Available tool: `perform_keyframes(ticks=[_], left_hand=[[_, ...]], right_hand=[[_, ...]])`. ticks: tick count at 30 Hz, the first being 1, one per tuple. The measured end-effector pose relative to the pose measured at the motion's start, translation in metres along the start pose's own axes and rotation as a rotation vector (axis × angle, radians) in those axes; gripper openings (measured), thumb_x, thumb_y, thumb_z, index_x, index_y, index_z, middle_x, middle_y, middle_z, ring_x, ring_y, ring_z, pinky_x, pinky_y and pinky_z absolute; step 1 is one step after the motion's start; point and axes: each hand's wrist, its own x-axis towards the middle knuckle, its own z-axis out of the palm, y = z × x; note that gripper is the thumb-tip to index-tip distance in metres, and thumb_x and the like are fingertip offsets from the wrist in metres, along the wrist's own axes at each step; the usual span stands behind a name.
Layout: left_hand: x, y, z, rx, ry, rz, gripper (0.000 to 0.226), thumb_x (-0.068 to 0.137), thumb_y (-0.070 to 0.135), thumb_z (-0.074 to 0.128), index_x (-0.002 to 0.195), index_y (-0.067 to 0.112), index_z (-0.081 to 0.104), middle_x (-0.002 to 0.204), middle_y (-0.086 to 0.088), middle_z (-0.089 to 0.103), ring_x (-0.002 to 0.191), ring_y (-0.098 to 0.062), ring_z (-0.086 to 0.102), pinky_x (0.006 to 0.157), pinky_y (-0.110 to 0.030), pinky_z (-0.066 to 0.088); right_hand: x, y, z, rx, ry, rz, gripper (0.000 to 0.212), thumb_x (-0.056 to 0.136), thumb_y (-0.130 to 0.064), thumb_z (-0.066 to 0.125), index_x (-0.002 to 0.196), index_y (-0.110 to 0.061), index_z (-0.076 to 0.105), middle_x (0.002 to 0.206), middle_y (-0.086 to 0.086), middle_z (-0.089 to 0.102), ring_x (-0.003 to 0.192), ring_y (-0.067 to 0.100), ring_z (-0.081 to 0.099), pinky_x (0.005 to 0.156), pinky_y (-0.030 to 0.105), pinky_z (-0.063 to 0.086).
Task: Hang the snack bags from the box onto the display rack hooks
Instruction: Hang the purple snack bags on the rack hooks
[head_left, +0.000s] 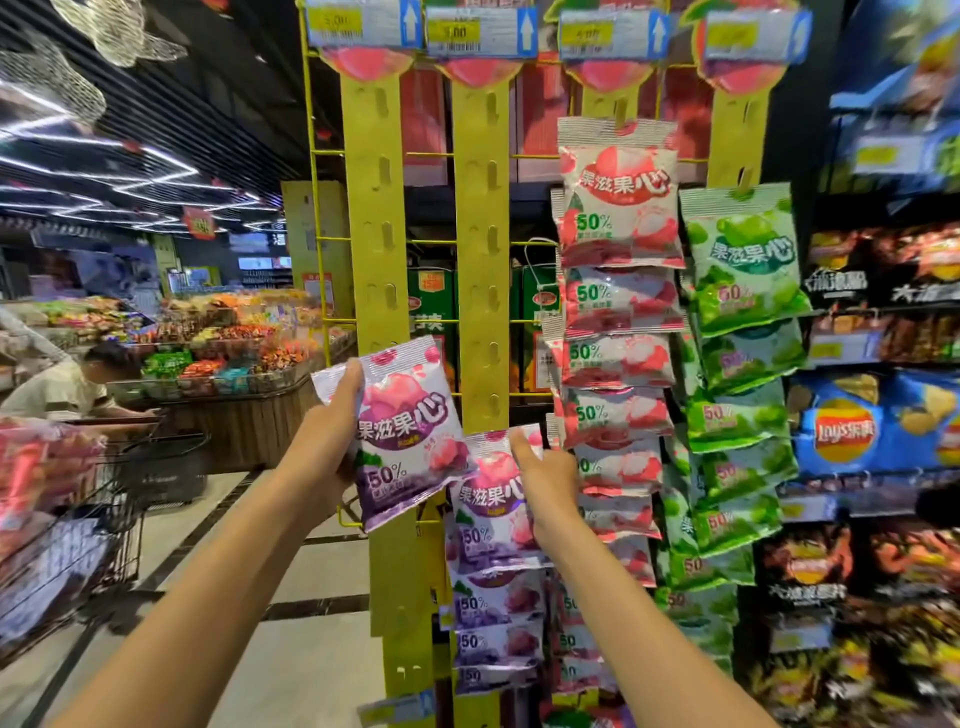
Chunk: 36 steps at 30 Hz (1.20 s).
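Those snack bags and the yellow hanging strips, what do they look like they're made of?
The purple snack bag in the left hand looks like glossy plastic film, shiny and crinkled, with crimped edges. The yellow strips look like matte card or thin plastic, flat with punched tabs; I can't tell which.

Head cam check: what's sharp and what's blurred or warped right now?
Head view: the purple bag in the left hand reads sharp, as does the right hand; the cart at left and chip shelves at right smear at the edges; price tags up top are blurred; ceiling lights glare and bend, wide-angle.
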Motion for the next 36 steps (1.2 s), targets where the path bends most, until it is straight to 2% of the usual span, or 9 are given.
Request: perform_keyframes(ticks=[10,22,25,27,28,29,31,34,36], left_hand=[[-0.002,-0.008,-0.004,-0.018,0.08,-0.051,0.055,0.09,0.06,0.037,0.103,0.013,0.063,0.096,-0.011,0.072,0.086,-0.023,0.068,0.062,-0.031,0.049],[-0.013,-0.008,0.004,-0.054,0.06,-0.085,0.057,0.087,0.063,0.042,0.105,0.011,0.062,0.102,-0.012,0.072,0.093,-0.029,0.068,0.082,-0.04,0.054],[-0.017,-0.011,0.011,-0.069,0.027,-0.07,0.056,0.089,0.058,0.043,0.11,0.011,0.063,0.099,-0.012,0.073,0.087,-0.025,0.07,0.068,-0.033,0.055],[-0.018,-0.016,0.014,-0.071,0.009,-0.07,0.052,0.091,0.056,0.043,0.111,0.012,0.063,0.096,-0.009,0.073,0.081,-0.021,0.07,0.058,-0.028,0.053],[-0.017,-0.019,0.016,-0.072,0.007,-0.074,0.05,0.091,0.055,0.044,0.11,0.013,0.062,0.093,-0.008,0.073,0.078,-0.02,0.07,0.054,-0.026,0.053],[-0.017,-0.022,0.017,-0.067,0.008,-0.081,0.047,0.091,0.055,0.044,0.106,0.014,0.062,0.089,-0.006,0.073,0.075,-0.019,0.069,0.053,-0.026,0.052],[-0.017,-0.025,0.021,-0.038,-0.011,-0.115,0.048,0.089,0.056,0.046,0.097,0.013,0.064,0.08,-0.005,0.073,0.074,-0.021,0.069,0.06,-0.03,0.053],[-0.013,-0.029,0.031,0.004,-0.05,-0.141,0.052,0.086,0.06,0.048,0.091,0.012,0.064,0.08,-0.007,0.072,0.079,-0.024,0.068,0.072,-0.034,0.054],[-0.014,-0.024,0.041,0.032,-0.081,-0.135,0.06,0.083,0.064,0.048,0.103,0.011,0.065,0.09,-0.008,0.073,0.086,-0.026,0.068,0.078,-0.038,0.055]], right_hand=[[-0.011,0.016,0.002,-0.167,0.07,-0.012,0.057,0.093,-0.033,0.057,0.05,-0.015,0.024,0.045,-0.001,0.025,0.041,0.016,0.022,0.044,0.027,0.013],[-0.03,0.027,0.008,-0.231,0.065,0.012,0.056,0.092,-0.048,0.048,0.053,-0.017,0.024,0.052,0.0,0.027,0.046,0.012,0.023,0.044,0.027,0.013],[-0.037,0.035,0.01,-0.241,0.038,0.022,0.048,0.095,-0.039,0.047,0.056,-0.016,0.03,0.055,-0.001,0.031,0.048,0.012,0.026,0.047,0.025,0.019],[-0.052,0.035,0.004,-0.272,-0.004,-0.006,0.028,0.096,-0.035,0.046,0.075,-0.016,0.044,0.071,0.002,0.044,0.061,0.015,0.04,0.06,0.026,0.033],[-0.06,0.034,-0.002,-0.29,-0.022,-0.035,0.02,0.096,-0.034,0.046,0.096,-0.014,0.05,0.091,0.007,0.052,0.08,0.019,0.051,0.072,0.031,0.04],[-0.067,0.03,-0.008,-0.316,-0.022,-0.068,0.033,0.097,-0.03,0.045,0.123,-0.011,0.047,0.117,0.009,0.052,0.108,0.023,0.051,0.09,0.037,0.042],[-0.08,0.013,-0.025,-0.322,0.014,-0.218,0.051,0.098,-0.019,0.043,0.145,-0.011,0.028,0.148,0.003,0.033,0.137,0.02,0.029,0.11,0.034,0.027],[-0.073,-0.025,-0.043,-0.397,0.005,-0.546,0.041,0.096,-0.007,0.041,0.137,-0.011,0.041,0.138,0.001,0.046,0.124,0.01,0.04,0.1,0.013,0.026],[-0.054,-0.053,-0.047,-0.529,-0.001,-0.773,0.035,0.095,-0.006,0.045,0.13,-0.009,0.05,0.129,0.003,0.053,0.117,0.013,0.045,0.095,0.01,0.024]])
